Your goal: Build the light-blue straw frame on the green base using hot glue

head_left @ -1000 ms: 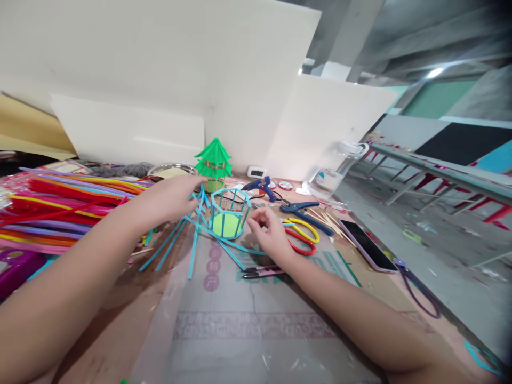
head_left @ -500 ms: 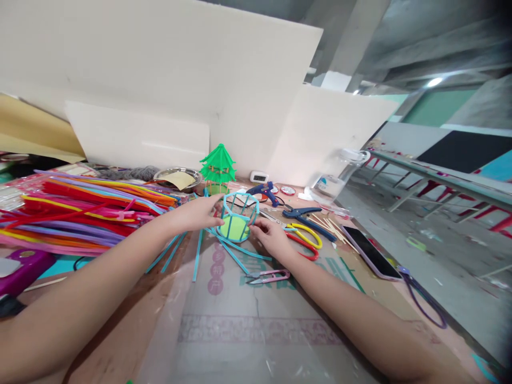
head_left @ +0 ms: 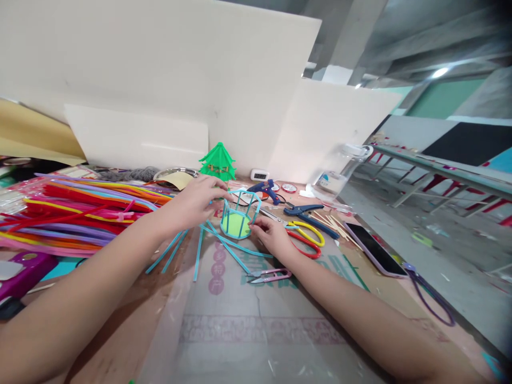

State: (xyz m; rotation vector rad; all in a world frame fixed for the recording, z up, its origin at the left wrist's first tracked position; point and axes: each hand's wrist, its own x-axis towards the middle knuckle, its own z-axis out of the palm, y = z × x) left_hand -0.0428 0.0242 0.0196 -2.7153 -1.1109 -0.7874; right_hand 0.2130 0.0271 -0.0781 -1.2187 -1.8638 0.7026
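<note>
A small open cage of light-blue pipe cleaners stands upright on a round lime-green base, with thin posts rising to an angular top ring. My left hand reaches over its upper left, fingers bent and closed at the top ring; the fingertips are partly hidden. On the lower right, my right hand pinches the cage's edge by the base. Loose blue pipe cleaners lie just in front. Behind is a green tiered pipe-cleaner roof, its lower part covered by my left hand.
Bundled colourful pipe cleaners fill the left side. Pink thread snips, red-and-yellow-handled scissors, blue cutters, a glue gun and a phone lie around the right. A clear plastic jug stands behind.
My left hand has risen from the cage's lower left side to its top ring. The cage has tilted or turned slightly. My right hand stays at the lower right edge.
</note>
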